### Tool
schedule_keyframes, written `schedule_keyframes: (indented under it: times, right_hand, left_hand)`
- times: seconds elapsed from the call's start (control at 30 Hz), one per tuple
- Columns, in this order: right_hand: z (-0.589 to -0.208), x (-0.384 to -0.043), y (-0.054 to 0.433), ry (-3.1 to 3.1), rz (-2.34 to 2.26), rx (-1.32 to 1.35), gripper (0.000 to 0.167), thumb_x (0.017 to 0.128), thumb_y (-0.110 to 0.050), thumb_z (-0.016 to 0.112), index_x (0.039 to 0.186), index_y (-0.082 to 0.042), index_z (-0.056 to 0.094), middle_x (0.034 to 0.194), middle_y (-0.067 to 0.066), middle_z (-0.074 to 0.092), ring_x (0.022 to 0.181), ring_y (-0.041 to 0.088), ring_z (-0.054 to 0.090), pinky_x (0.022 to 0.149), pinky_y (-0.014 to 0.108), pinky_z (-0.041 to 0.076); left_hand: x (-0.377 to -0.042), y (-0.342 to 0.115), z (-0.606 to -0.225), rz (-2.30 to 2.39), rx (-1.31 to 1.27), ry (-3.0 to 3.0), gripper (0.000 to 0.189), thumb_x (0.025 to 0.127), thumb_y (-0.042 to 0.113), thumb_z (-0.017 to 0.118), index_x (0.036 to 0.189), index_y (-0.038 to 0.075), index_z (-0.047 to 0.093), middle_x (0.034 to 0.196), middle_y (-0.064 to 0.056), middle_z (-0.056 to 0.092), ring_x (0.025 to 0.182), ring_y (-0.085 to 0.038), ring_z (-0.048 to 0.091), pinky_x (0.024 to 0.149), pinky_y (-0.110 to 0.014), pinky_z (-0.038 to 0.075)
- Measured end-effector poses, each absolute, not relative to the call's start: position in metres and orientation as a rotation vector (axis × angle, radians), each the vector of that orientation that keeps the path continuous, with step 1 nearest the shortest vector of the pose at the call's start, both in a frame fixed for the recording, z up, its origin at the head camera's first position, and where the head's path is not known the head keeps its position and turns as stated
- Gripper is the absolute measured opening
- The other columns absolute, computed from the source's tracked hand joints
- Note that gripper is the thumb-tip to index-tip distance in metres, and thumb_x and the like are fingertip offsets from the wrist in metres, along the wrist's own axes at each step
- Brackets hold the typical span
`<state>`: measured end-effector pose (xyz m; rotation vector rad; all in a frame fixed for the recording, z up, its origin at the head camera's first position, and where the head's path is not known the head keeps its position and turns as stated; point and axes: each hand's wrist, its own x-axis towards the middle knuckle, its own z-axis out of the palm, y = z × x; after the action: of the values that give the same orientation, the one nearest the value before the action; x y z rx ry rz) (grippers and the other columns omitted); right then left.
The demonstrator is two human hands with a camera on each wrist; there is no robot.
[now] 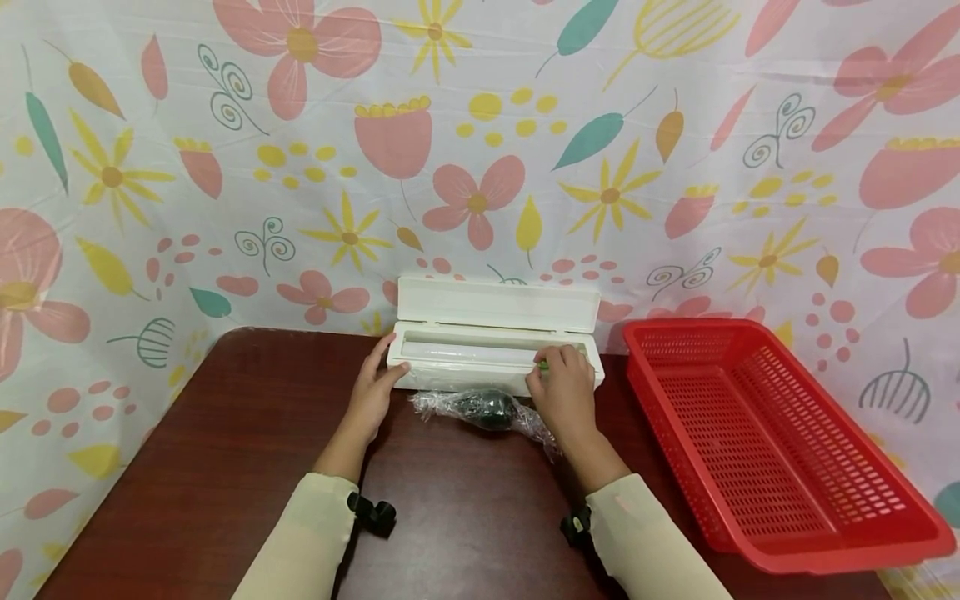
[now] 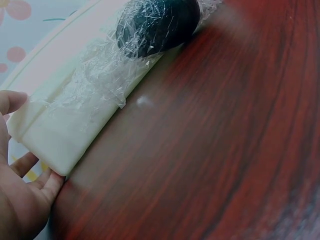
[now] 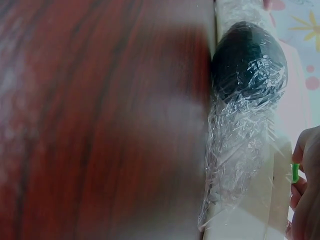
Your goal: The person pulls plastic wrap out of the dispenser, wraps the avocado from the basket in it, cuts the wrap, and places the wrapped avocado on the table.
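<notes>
A white cling film dispenser box (image 1: 450, 377) stands at the back of the table with its lid (image 1: 498, 304) raised. Inside lies a pale film roll (image 1: 472, 353). My left hand (image 1: 371, 393) grips the box's left end, thumb at the front top edge and fingers round the end. At the right end, my right hand (image 1: 567, 390) pinches a small green slide cutter (image 3: 295, 173) over the box's front edge, mostly hidden by the fingers. Against the front of the box lies a dark, avocado-like oval (image 1: 491, 409), wrapped in crumpled cling film (image 3: 235, 160) with loose ends on both sides.
A red perforated plastic basket (image 1: 708, 500) sits to the right of the box. The dark wood-grain table (image 1: 450, 517) meets a flower-printed cloth backdrop (image 1: 480, 108) behind the box. Dark wrist cameras (image 1: 372, 514) are strapped at both sleeves.
</notes>
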<state>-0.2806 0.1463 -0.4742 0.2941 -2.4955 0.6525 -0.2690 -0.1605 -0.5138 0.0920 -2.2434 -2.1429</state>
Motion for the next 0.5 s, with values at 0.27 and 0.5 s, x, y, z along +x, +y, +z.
schedule_keyframes:
  times: [0.27,0.5]
  right_hand:
    - [-0.4734,-0.2808,0.1485,-2.515,0.677,0.268,0.012,0.087,-0.012,0.065,0.098,-0.008,0.066,0.102,0.015,0.060,0.096,0.038,0.054,0.092,0.053,0.040]
    - [-0.4726,-0.2806,0.1496,-2.495,0.708,0.259,0.012,0.085,-0.011,0.066,0.096,-0.007,0.066,0.100,0.016,0.060,0.096,0.039,0.054,0.089,0.052,0.040]
  left_hand:
    - [-0.2684,-0.1609,-0.5140,-2.135,0.106,-2.251,0.058,0.099,0.045,0.061,0.152,0.049,0.035,0.167,-0.002,0.015,0.140,-0.032,0.035,0.117,-0.059,0.030]
    - [-0.2664,-0.1600,-0.5110,-2.153,0.103,-2.247,0.057,0.100,0.044,0.061,0.151,0.050,0.036,0.167,0.001,0.013,0.140,-0.031,0.036,0.118,-0.057,0.030]
